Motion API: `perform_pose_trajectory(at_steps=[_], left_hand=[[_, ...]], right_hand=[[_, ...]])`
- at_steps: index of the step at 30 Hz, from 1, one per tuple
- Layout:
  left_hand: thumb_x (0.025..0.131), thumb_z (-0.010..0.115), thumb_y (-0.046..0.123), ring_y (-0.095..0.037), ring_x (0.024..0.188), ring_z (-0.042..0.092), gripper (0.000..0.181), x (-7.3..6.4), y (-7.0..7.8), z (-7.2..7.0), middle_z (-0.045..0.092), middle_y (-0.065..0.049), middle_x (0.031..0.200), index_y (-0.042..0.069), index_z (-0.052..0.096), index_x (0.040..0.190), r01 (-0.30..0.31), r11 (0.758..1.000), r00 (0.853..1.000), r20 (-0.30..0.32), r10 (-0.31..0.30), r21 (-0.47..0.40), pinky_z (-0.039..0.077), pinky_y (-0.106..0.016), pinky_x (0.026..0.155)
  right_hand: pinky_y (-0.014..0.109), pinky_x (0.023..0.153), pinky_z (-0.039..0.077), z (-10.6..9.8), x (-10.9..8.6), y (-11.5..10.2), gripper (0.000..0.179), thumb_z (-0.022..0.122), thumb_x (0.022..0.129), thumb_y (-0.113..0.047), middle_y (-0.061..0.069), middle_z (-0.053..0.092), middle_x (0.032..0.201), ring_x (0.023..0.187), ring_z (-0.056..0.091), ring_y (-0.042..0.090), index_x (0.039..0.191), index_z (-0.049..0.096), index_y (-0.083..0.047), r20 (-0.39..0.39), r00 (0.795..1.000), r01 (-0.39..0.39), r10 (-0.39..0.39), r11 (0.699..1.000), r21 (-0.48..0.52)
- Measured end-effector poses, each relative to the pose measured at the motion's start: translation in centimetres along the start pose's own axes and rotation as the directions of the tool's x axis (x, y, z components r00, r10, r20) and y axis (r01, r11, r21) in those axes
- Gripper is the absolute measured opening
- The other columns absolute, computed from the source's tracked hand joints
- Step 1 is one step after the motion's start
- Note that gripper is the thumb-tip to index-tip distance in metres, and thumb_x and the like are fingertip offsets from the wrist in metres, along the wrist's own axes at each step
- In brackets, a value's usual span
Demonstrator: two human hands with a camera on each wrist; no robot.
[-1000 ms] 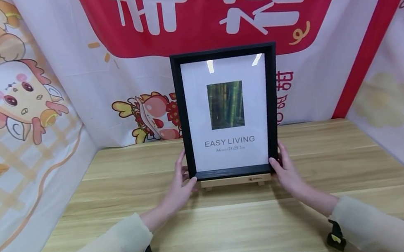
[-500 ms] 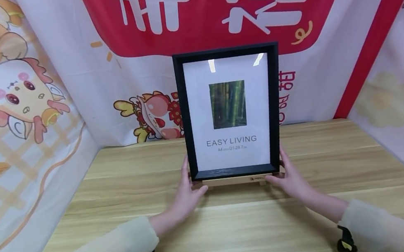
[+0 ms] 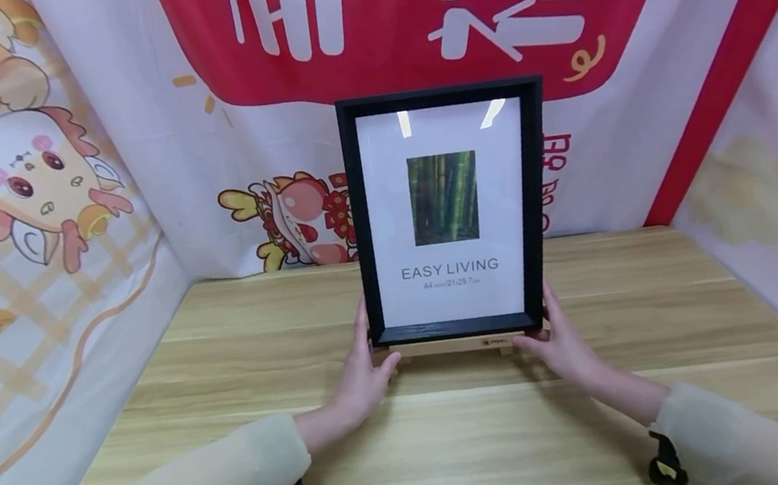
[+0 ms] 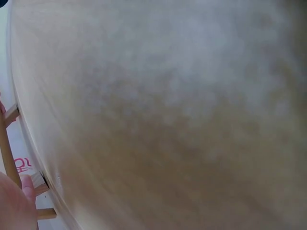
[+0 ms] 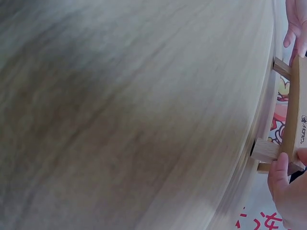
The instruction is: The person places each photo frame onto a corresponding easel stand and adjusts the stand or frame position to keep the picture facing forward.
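A black picture frame (image 3: 450, 211) with a white mat, a green bamboo photo and the words EASY LIVING stands upright on a small wooden stand (image 3: 453, 346) in the middle of the table. My left hand (image 3: 368, 357) grips the stand's left end, thumb in front and fingers up beside the frame's lower left corner. My right hand (image 3: 549, 336) grips the right end the same way. The right wrist view shows the stand (image 5: 291, 110) with my right hand (image 5: 285, 187) on its bar and my left hand (image 5: 296, 21) at the far end. The left wrist view catches only my left hand (image 4: 14, 203) and stand legs (image 4: 6, 143).
The light wooden table (image 3: 455, 443) runs back to a printed cloth backdrop (image 3: 265, 168) with cartoon figures and a red banner. Cloth walls close in on the left (image 3: 23, 316) and right (image 3: 775, 214). Both forearms wear pale sleeves.
Both hands slid down from the frame's lower corners to the ends of the wooden stand. The frame and stand shifted slightly to the right.
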State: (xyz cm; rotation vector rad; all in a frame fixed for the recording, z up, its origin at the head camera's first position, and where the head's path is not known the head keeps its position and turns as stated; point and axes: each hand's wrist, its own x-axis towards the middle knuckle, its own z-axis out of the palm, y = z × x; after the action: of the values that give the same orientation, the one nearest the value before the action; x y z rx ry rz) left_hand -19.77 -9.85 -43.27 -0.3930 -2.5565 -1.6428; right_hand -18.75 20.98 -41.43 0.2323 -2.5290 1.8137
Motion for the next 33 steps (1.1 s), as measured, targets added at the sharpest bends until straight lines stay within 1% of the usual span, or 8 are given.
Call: perform_pose_trajectory(at_steps=[3,5,7,9,13,17,25,33], left_hand=[[0.090,0.066,-0.001,-0.033,0.125,0.049,0.110,-0.12,0.06,-0.06,0.026,-0.011,0.157,0.050,-0.012,0.150,0.012,1.000,1.000,-0.007,-0.012,0.007,0.057,-0.033,0.077],[0.090,0.066,-0.001,-0.030,0.131,0.043,0.110,-0.16,0.10,-0.08,0.028,-0.011,0.156,0.049,-0.012,0.150,0.007,1.000,1.000,-0.016,-0.007,0.018,0.050,-0.036,0.094],[0.090,0.067,0.000,-0.029,0.132,0.042,0.110,-0.19,0.13,-0.08,0.031,-0.011,0.154,0.048,-0.012,0.150,0.000,1.000,1.000,-0.025,0.000,0.023,0.042,-0.040,0.103],[0.090,0.067,0.000,-0.028,0.130,0.045,0.110,-0.20,0.13,-0.06,0.033,-0.011,0.154,0.047,-0.011,0.151,-0.008,1.000,1.000,-0.026,0.009,0.022,0.041,-0.040,0.103],[0.090,0.066,-0.001,-0.027,0.123,0.051,0.109,-0.32,0.17,-0.02,0.034,-0.012,0.153,0.047,-0.011,0.151,-0.017,1.000,1.000,-0.023,0.017,0.009,0.050,-0.037,0.094],[0.090,0.066,-0.001,-0.026,0.122,0.053,0.110,-0.44,0.18,0.05,0.033,-0.012,0.154,0.048,-0.011,0.150,-0.011,1.000,1.000,-0.024,0.011,0.015,0.051,-0.035,0.091],[0.090,0.066,-0.001,-0.026,0.132,0.043,0.109,-0.52,0.26,0.12,0.032,-0.010,0.154,0.047,-0.011,0.151,-0.015,0.999,0.999,-0.029,0.017,0.041,0.038,-0.039,0.106],[0.091,0.065,-0.001,-0.025,0.132,0.043,0.109,-0.51,0.45,0.09,0.033,-0.010,0.154,0.047,-0.012,0.151,-0.015,0.999,0.999,-0.027,0.017,0.044,0.033,-0.041,0.110]], right_hand=[[0.029,0.081,0.055,-0.04,0.10,-0.03,0.109,0.061,0.088,0.012,0.038,0.019,0.146,0.110,0.055,0.050,0.155,-0.011,-0.035,0.017,1.000,-0.006,0.006,1.000,-0.001],[0.030,0.081,0.055,-0.08,0.18,-0.02,0.110,0.061,0.088,0.013,0.037,0.014,0.150,0.113,0.052,0.052,0.154,-0.012,-0.037,0.026,1.000,0.000,0.000,1.000,-0.003],[0.030,0.082,0.055,-0.13,0.22,-0.05,0.110,0.060,0.089,0.013,0.035,0.009,0.153,0.115,0.050,0.053,0.154,-0.012,-0.038,0.033,0.999,0.010,-0.010,1.000,-0.010],[0.030,0.084,0.054,-0.20,0.27,-0.10,0.110,0.060,0.089,0.013,0.034,0.008,0.154,0.117,0.048,0.053,0.154,-0.012,-0.039,0.036,0.999,0.016,-0.015,1.000,-0.023],[0.030,0.085,0.054,-0.29,0.32,-0.22,0.111,0.061,0.088,0.013,0.031,0.008,0.155,0.120,0.046,0.052,0.154,-0.012,-0.038,0.032,0.999,0.015,-0.014,0.999,-0.051],[0.031,0.085,0.054,-0.34,0.30,-0.27,0.111,0.062,0.088,0.011,0.031,0.009,0.155,0.119,0.047,0.052,0.154,-0.012,-0.038,0.035,0.999,0.004,-0.002,0.998,-0.058],[0.029,0.083,0.054,-0.32,0.22,-0.09,0.111,0.063,0.088,0.011,0.036,0.013,0.152,0.112,0.053,0.051,0.154,-0.014,-0.035,0.029,0.999,-0.017,0.018,0.999,-0.040],[0.029,0.082,0.054,-0.41,0.21,-0.07,0.109,0.063,0.089,0.010,0.036,0.014,0.151,0.112,0.054,0.050,0.155,-0.013,-0.034,0.031,0.999,-0.019,0.020,0.999,-0.041]])
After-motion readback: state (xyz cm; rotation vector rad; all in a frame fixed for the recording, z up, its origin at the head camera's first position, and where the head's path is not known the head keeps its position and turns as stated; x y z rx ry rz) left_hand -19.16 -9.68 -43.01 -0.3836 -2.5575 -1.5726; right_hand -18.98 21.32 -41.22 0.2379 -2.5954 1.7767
